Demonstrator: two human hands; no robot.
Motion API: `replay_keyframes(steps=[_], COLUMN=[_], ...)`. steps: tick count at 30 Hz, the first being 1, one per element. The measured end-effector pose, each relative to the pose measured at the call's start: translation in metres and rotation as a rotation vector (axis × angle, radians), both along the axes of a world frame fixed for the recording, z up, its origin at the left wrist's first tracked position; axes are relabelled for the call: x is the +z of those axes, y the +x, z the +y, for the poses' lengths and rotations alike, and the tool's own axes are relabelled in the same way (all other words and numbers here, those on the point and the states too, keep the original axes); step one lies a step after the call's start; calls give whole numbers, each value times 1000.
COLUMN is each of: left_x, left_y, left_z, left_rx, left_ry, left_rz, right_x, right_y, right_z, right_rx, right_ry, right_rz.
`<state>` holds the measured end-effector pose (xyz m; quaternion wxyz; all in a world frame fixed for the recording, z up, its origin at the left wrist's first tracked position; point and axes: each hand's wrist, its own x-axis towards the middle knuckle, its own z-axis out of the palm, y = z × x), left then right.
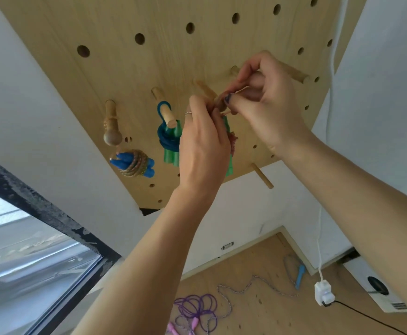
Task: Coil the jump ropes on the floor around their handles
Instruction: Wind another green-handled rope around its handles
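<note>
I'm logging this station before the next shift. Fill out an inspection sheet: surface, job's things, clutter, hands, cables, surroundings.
Surface: wooden floor below; wooden pegboard on the wall.
Job's things: blue-handled coiled rope and green-handled coiled rope hang from pegs; a third bundle with green handles is behind the hands. Purple rope, a striped rope and a blue-handled rope lie uncoiled on the floor.
Clutter: nothing seen.
Hands: left hand and right hand both pinch a thin loop at a peg.
Cables: white cord to a white plug block; black cable across the floor.
Surroundings: white walls, window at left, white appliance at right.
</note>
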<state>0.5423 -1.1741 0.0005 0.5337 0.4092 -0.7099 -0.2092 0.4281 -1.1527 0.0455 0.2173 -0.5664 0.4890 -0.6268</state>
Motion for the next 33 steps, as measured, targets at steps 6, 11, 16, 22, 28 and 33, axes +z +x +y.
replay_keyframes(steps=[6,11,16,22,28,33], left_x=[-3,-2,-6,-12,-13,-6], left_y=[3,2,3,3,6,3], left_z=[-1,2,-1,-7,-16,-19], left_rx=[-18,40,85,79,111,110], left_ry=[-75,-170,-158,-190,-198,-123], left_rz=[-42,-127,-79,-40,-98,-98], right_x=[2,6,5,2,-14,-15], right_y=[-4,1,3,-4,5,13], right_z=[-4,-1,1,-4,-8,-13], right_rx=[21,-83,-282,-148,-113,-99], right_ry=[32,9,-140,-53,24,56], right_rz=[-40,185,651,503,234,145])
